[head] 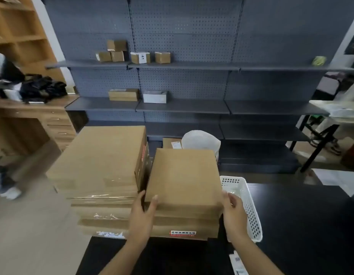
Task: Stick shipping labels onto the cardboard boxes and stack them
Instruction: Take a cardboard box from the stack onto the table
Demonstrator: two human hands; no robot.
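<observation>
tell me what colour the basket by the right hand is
White, a perforated plastic basket on the black table, clearest in the head view.

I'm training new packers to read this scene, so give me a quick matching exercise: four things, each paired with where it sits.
Things:
1. flat brown cardboard box
2. white perforated plastic basket
3. taller stack of brown cardboard boxes
4. small yellow-green object

Places:
A. upper grey shelf, far right
B. between left hand and right hand
C. left of the held box
D. black table, right of the held box

Pairs: 1-B, 2-D, 3-C, 4-A
</observation>
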